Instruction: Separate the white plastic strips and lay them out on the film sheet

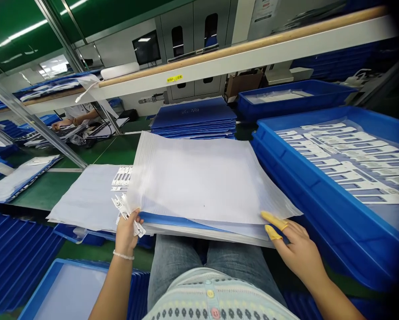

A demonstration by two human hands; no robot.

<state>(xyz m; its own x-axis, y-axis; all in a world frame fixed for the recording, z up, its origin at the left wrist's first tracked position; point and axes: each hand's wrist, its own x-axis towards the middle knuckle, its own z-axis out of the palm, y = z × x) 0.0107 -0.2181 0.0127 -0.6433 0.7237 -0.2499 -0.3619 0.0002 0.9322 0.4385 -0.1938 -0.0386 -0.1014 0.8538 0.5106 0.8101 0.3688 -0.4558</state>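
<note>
My left hand (128, 231) is closed around a bunch of slim white plastic parts (121, 206), at the left edge of a stack of thin white sheets (199, 178). Its fingertips also meet that edge, where a strip of blue sheet (173, 220) shows under the upper layers. On my right hand (294, 246), yellow finger cots cover the thumb and a finger. These pinch the near right edge of the upper white sheets, which lift slightly from the stack. Left of the stack, more white plastic parts (122, 175) lie in a row on another white sheet (86, 195).
A big blue tray (306, 186) at the right holds rows of flat white parts. Behind the stack is a pile of blue boards (193, 113). Blue trays (16, 262) stand low at the left. A metal post (36, 120) rises at the left, near a co-worker's hands (68, 123).
</note>
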